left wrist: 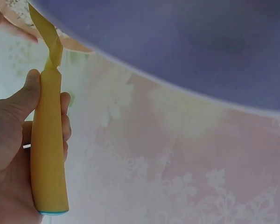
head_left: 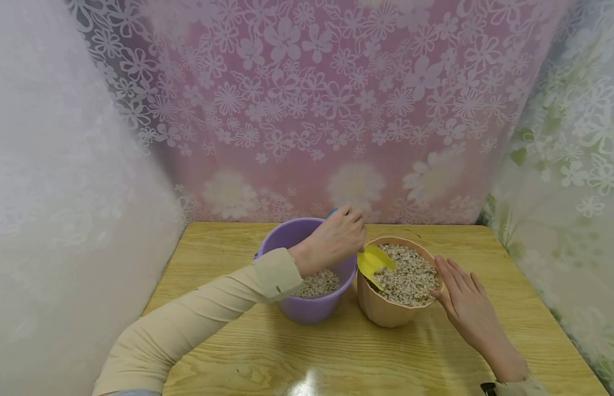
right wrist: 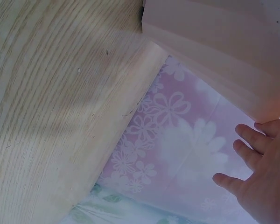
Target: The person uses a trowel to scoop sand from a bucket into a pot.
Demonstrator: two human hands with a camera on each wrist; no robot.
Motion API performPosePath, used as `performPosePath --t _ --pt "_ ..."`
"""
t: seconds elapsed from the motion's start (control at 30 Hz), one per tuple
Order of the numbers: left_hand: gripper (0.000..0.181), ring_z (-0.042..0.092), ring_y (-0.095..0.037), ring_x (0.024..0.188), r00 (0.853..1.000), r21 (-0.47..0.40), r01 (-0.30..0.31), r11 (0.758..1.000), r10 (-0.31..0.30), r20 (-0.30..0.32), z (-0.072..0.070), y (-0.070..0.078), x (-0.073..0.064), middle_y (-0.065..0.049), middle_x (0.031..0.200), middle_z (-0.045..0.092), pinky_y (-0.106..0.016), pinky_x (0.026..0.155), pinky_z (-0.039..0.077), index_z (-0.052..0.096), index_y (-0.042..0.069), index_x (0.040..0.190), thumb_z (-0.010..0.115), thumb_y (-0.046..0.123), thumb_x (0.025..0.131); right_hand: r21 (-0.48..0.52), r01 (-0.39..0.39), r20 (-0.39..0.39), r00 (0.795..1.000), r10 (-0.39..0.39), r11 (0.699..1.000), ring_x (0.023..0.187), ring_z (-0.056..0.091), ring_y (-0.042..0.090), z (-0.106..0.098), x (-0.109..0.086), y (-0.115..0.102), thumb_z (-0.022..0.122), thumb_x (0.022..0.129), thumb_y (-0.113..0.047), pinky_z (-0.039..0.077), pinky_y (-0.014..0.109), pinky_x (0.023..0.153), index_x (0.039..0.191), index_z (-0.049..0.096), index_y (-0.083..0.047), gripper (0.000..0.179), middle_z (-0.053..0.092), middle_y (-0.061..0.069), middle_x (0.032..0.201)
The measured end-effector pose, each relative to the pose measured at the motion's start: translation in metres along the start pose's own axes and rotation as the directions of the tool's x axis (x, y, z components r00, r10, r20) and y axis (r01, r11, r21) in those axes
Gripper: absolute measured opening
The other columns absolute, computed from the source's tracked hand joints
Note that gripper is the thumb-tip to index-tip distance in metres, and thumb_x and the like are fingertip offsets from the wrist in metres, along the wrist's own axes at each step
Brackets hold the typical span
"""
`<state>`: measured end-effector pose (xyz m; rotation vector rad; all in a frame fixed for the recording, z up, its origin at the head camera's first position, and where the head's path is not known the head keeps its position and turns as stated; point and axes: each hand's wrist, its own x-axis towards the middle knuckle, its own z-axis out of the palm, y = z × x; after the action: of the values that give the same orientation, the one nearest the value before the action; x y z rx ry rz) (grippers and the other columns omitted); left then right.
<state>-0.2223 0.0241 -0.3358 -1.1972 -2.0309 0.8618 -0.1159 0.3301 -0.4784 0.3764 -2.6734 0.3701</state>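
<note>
My left hand (head_left: 338, 237) reaches over the purple bucket (head_left: 314, 312) and grips the yellow handle of a small scoop (left wrist: 50, 140), thumb on one side and fingers on the other. The yellow blade (head_left: 373, 262) lies tilted at the left rim of a peach-coloured pot (head_left: 386, 313), its front edge in pale, coarse gravel (head_left: 408, 278). With fingers straight, my right hand (head_left: 467, 308) rests against the pot's right rim. A lower layer of the same gravel (head_left: 319, 283) shows inside the bucket, partly hidden by my left forearm.
Bucket and pot stand side by side on a wooden table (head_left: 267, 357). A pink flowered curtain (head_left: 311, 137) hangs behind the table's back edge, with pale sheets on the left and right. Small dark specks lie on the tabletop.
</note>
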Motion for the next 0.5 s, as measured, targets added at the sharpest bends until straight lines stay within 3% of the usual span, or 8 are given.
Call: performPosePath --t 0.17,0.27,0.4,0.5 --pt "0.029 0.040 -0.015 0.086 1.000 0.083 0.004 0.997 -0.004 -0.009 -0.002 -0.007 -0.001 0.006 0.089 0.053 -0.027 0.081 0.031 0.064 0.022 0.089 0.044 0.025 0.110 0.001 0.000 -0.001 1.000 0.000 1.000 0.154 0.022 0.026 0.000 0.001 0.000 0.050 0.107 -0.037 0.012 0.059 0.120 0.162 0.022 -0.013 0.067 0.036 0.021 0.159" --pt "0.030 0.039 -0.016 0.087 1.000 0.139 0.025 0.990 -0.023 -0.012 -0.003 -0.010 0.000 0.005 0.092 0.056 -0.028 0.084 0.032 0.067 0.020 0.098 0.042 0.008 0.108 -0.003 0.000 0.000 1.000 0.000 1.000 0.154 0.022 0.026 0.000 0.001 0.000 0.051 0.107 -0.037 0.013 0.059 0.120 0.162 0.022 -0.014 0.067 0.036 0.021 0.159" --pt "0.028 0.042 -0.016 0.091 0.994 0.146 0.105 0.984 -0.101 -0.034 -0.002 -0.014 -0.001 0.004 0.097 0.060 -0.028 0.088 0.033 0.070 0.018 0.109 0.043 0.010 0.108 -0.002 -0.003 0.003 1.000 0.003 1.000 0.154 0.022 0.027 0.000 0.001 0.001 0.051 0.107 -0.037 0.012 0.059 0.121 0.163 0.021 -0.014 0.067 0.036 0.021 0.159" --pt "0.027 0.045 -0.015 0.092 0.978 0.068 0.202 0.977 -0.197 -0.068 0.002 -0.016 -0.003 0.004 0.096 0.060 -0.028 0.087 0.036 0.070 0.019 0.101 0.046 0.030 0.109 0.001 -0.008 0.008 1.000 0.008 1.000 0.154 0.022 0.028 0.000 0.001 0.001 0.051 0.107 -0.037 0.012 0.059 0.120 0.163 0.020 -0.015 0.067 0.036 0.022 0.159"
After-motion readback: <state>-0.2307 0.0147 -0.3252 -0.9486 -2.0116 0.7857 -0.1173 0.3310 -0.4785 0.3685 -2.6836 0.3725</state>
